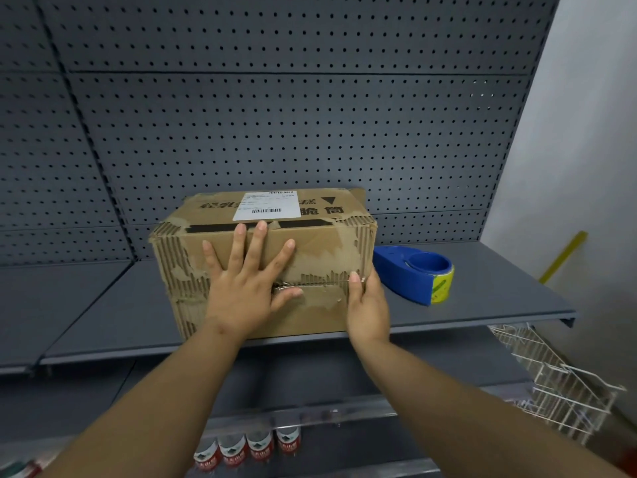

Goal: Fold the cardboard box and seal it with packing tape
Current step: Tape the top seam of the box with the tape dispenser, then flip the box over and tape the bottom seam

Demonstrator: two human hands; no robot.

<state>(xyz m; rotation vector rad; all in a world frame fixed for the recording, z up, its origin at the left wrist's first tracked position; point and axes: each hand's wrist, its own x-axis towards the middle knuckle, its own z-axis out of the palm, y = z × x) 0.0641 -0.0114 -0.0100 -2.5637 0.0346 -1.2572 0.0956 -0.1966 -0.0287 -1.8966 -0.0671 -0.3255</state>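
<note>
A worn brown cardboard box (320,243) stands on the grey shelf (103,305), its surface torn and a white shipping label on top. The near side shows a seam between two flaps. My left hand (246,281) lies flat on that side with fingers spread, pressing across the seam. My right hand (367,305) touches the seam near the box's right edge, fingertips on the cardboard, thumb side pinched against it. A blue tape dispenser (412,272) with a yellow-green roll rests on the shelf just right of the box, untouched.
A grey pegboard wall (275,115) rises behind the shelf. A white wire basket (558,381) hangs at the lower right. Several bottles with red labels (248,446) stand on a lower shelf. A yellow strip (563,255) leans by the right wall.
</note>
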